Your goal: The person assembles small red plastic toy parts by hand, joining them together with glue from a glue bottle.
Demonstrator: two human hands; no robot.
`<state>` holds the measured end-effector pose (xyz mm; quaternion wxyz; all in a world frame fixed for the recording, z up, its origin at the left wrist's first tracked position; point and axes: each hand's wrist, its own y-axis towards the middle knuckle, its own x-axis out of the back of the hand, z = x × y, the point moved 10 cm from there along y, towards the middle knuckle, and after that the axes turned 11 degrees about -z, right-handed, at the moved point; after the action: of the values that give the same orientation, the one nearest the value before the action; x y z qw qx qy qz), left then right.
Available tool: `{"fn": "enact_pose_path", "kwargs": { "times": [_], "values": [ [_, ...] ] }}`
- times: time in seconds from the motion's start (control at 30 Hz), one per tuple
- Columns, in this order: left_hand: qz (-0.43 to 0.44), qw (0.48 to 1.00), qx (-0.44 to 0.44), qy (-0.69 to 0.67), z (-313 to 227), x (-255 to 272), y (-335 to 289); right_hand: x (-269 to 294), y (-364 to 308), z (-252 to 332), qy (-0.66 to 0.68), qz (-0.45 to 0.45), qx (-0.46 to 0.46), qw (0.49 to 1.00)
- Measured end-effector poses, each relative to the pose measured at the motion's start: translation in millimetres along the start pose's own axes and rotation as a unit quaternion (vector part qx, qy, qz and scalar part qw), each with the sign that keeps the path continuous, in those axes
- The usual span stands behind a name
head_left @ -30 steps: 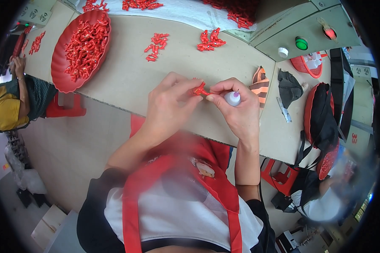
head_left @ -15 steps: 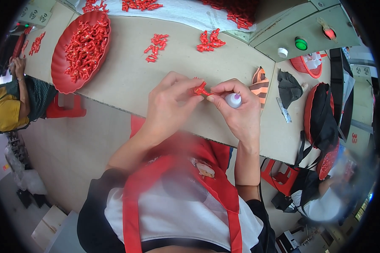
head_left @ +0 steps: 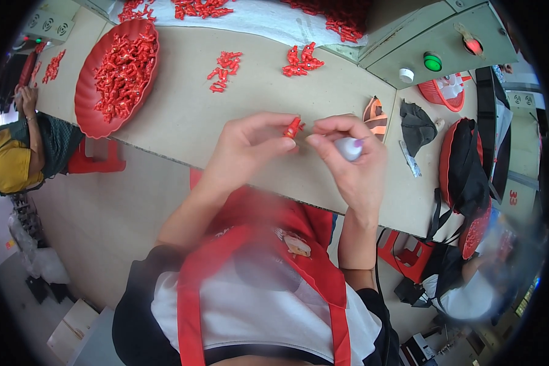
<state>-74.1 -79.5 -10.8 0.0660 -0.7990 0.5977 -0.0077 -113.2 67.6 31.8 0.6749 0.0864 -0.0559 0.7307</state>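
Between the thumb and fingers of my left hand [head_left: 244, 143] is a small red figurine [head_left: 293, 127], held above the near part of the table. My right hand [head_left: 354, 161] is closed around a small white bottle [head_left: 348, 148] with a purple tip, which lies across the palm. Its thumb and forefinger come close together just right of the figurine, apart from it; whether something tiny sits in that pinch cannot be made out. Farther off on the table lie a small group of red figurines [head_left: 226, 70] and another cluster of red figurines [head_left: 302, 60].
A red scalloped tray [head_left: 85, 107] heaped with red pieces stands at left. At right are an orange striped cloth [head_left: 375, 116], a dark grey cloth [head_left: 416, 128], a red basket [head_left: 430, 94] and a black bag [head_left: 466, 158]. A control box [head_left: 439, 43] rises behind. Another person [head_left: 24, 146] sits at far left.
My right hand has drawn away to the right from the figurine, leaving a gap. My left hand has turned the figurine more upright.
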Motion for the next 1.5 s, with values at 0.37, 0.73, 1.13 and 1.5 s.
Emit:
{"fn": "enact_pose_path", "kwargs": {
  "times": [0.37,0.73,1.13,1.5],
  "values": [
    [0.079,0.935,0.217,-0.268,27,-13,0,14,2,-4,0.017,-0.027,-0.039,0.999],
    [-0.062,0.991,-0.101,-0.055,-20,0,-6,-20,-7,34,-0.053,-0.005,0.138,0.989],
    [-0.094,0.966,-0.238,0.041,-45,2,-16,-13,-19,38,-0.006,-0.028,0.147,0.989],
    [-0.116,0.954,-0.270,0.067,-52,6,-20,-13,-20,37,-0.004,-0.018,0.148,0.989]
  ]
}}
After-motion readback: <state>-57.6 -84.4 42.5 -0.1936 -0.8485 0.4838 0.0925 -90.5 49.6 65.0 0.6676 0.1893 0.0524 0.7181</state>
